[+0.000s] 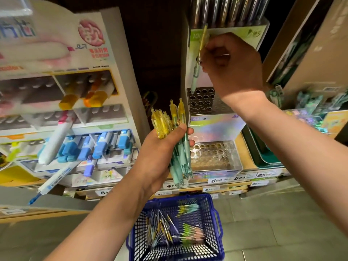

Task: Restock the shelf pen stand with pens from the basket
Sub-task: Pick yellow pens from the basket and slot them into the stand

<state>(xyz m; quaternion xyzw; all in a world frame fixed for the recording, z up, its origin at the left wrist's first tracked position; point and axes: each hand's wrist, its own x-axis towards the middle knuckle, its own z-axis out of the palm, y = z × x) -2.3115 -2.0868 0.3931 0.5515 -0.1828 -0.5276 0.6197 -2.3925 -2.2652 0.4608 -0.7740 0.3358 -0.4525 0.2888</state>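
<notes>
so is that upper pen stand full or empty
Empty where visible: the pen stand holes are bare; the right hand holds one pen at a corner hole.

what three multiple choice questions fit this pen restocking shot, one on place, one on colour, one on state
1. Where does the basket sit?
A) on the floor
B) on the top shelf
C) on a counter

2. What colour are the tops of the pens bunched in the left hand?
A) red
B) yellow
C) black

3. What is the right hand doing?
A) hanging empty
B) pressing a price label
C) pinching one pen over the holed stand

Answers: 1 A, it stands on the tiles; 2 B, yellow tops stick out above the fist; 3 C, its fingers grip a single pen.
</notes>
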